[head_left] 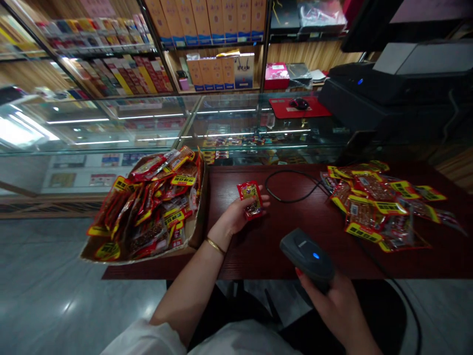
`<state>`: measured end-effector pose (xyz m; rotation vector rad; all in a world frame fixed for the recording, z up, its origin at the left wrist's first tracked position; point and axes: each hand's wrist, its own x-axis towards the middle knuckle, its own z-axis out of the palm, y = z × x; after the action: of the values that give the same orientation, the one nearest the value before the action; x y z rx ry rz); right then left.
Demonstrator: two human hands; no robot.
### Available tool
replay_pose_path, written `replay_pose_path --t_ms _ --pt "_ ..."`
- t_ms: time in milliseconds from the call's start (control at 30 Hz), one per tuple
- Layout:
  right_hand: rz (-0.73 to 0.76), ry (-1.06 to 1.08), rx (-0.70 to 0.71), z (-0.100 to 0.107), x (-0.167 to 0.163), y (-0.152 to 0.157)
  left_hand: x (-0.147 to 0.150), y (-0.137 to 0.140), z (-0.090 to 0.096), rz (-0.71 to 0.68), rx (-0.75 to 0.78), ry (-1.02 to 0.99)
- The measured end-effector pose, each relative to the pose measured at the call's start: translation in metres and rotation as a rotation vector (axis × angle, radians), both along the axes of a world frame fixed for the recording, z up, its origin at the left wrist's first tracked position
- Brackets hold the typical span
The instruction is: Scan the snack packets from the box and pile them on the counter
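Observation:
On the palm of my left hand (238, 215) lies a small red and gold snack packet (252, 198), with the thumb closed over its lower part. My right hand (334, 301) is wrapped round the handle of a dark grey barcode scanner (307, 255), which has a blue light on top. The scanner's head points towards the packet, a short way apart from it. To the left of my left hand, a cardboard box (199, 217) holds many red and yellow snack packets (153, 197). More of these packets form a loose pile (377, 202) on the right.
The dark red wooden counter (236, 261) carries a loop of black cable (291, 172). Behind stands a glass display case (148, 130) with a red mouse mat (318, 106) and mouse (299, 103). A dark machine (369, 93) is at the right. Stocked shelves (214, 44) line the back.

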<state>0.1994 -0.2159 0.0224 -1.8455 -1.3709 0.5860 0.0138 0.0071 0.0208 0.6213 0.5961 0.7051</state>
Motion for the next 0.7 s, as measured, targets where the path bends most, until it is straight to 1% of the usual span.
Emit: replay_pose_path --t_ms 133,467,633,700 --pt "0.018 0.027 0.002 0.0015 -0.0044 0.0034 0.0021 -0.0002 -0.0032 0.007 0.065 -0.015" --pt "-0.028 -0.025 -0.008 -0.0032 0.001 0.0011 0.0036 -0.0001 -0.0002 -0.047 0.083 0.039" --pt "-0.025 -0.015 -0.033 -0.0013 0.0015 0.0033 0.0025 0.0009 0.0022 -0.016 0.052 0.034" --pt "-0.021 -0.01 -0.028 0.0013 0.0018 0.0039 0.002 0.0013 0.003 -0.002 -0.003 0.019"
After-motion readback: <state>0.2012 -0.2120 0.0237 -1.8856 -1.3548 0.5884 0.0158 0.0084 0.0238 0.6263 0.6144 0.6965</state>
